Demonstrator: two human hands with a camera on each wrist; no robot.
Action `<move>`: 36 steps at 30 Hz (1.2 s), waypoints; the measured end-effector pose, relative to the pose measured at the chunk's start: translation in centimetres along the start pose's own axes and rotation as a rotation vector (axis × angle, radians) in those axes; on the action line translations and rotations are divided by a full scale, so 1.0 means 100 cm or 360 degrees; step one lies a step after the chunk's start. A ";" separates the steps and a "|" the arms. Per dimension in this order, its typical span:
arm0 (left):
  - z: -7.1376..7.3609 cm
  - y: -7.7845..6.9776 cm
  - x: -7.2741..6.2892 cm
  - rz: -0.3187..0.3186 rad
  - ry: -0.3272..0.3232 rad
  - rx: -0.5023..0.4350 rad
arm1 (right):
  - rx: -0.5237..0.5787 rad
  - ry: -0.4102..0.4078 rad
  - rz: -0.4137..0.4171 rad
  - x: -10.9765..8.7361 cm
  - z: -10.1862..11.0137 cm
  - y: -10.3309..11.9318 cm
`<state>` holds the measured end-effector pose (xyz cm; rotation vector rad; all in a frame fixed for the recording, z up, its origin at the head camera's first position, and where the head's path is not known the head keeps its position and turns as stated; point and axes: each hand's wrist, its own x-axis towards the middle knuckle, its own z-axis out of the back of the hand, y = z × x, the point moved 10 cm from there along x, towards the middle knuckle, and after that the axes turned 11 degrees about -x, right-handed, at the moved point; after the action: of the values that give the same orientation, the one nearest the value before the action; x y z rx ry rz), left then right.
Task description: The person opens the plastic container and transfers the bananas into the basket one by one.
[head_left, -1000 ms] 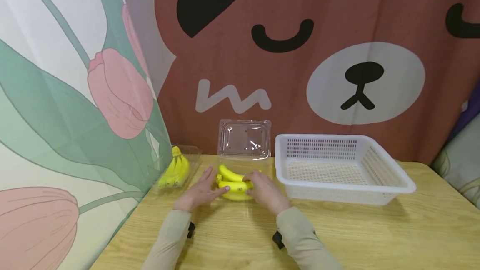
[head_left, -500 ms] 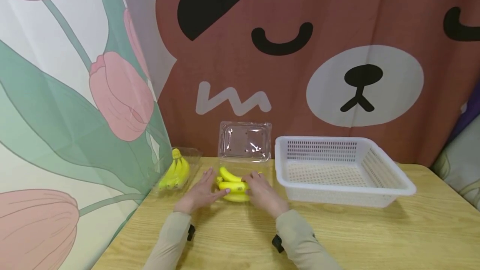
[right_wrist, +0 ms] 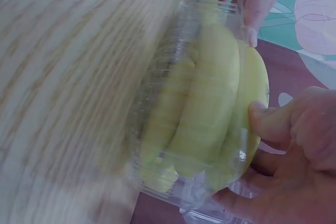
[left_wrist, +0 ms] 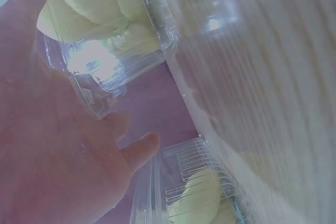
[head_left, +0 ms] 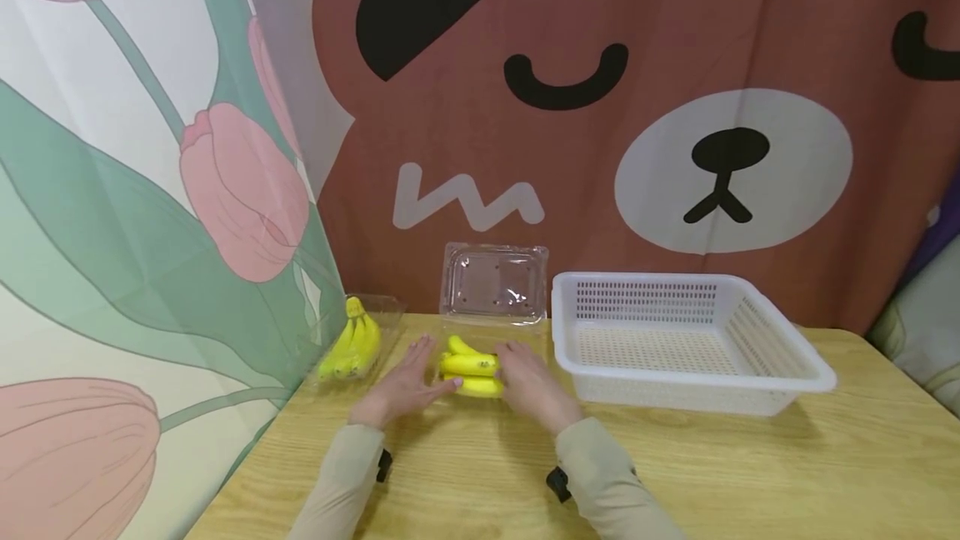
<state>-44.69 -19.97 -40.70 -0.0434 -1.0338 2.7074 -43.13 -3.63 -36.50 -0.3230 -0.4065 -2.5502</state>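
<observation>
Yellow bananas [head_left: 471,365], head view: in clear container [head_left: 493,283], lid up, between left hand [head_left: 397,388] and right hand [head_left: 531,383]; white basket [head_left: 678,388] just beside, to the right.
Left hand, left wrist view: fingers spread, gripping nothing; thumb at container wall.
Right hand, right wrist view: half-curled, thumb and fingers gripping bananas.

This was a screened-off indoor spot, whether in a home or a studio unclear; a wood-grain table [head_left: 472,469] stood before brown cloth [head_left: 577,144] printed with a cartoon bear. Tulip-printed cloth [head_left: 150,232] hung along the left side.
</observation>
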 end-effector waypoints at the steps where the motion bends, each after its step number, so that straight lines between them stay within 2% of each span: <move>1: 0.000 0.000 0.000 0.0000 0.0002 -0.0002 | -0.0005 -0.0013 -0.0002 0.000 0.001 0.000; 11: -0.002 -0.001 0.001 -0.0006 0.0015 0.0012 | 0.0050 -0.0120 -0.0024 0.001 0.015 0.000; 16: -0.002 -0.001 0.002 -0.0020 -0.0003 0.0059 | -0.0003 -0.0270 -0.0023 0.001 0.032 0.001; 22: -0.003 -0.001 0.002 -0.0016 -0.0032 0.0128 | -0.0030 -0.0428 0.0045 -0.002 0.052 0.008; 26: -0.003 0.000 0.002 0.0003 -0.0041 0.0169 | -0.0018 -0.0459 0.0044 -0.005 0.063 0.010; 36: -0.005 -0.002 0.004 -0.0030 -0.0071 0.0243 | 0.0033 -0.0524 0.0048 -0.010 0.081 0.011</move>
<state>-44.97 -19.43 -40.98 0.0534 -0.8317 2.7728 -40.50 -1.19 -29.08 -0.7396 -0.5439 -2.4639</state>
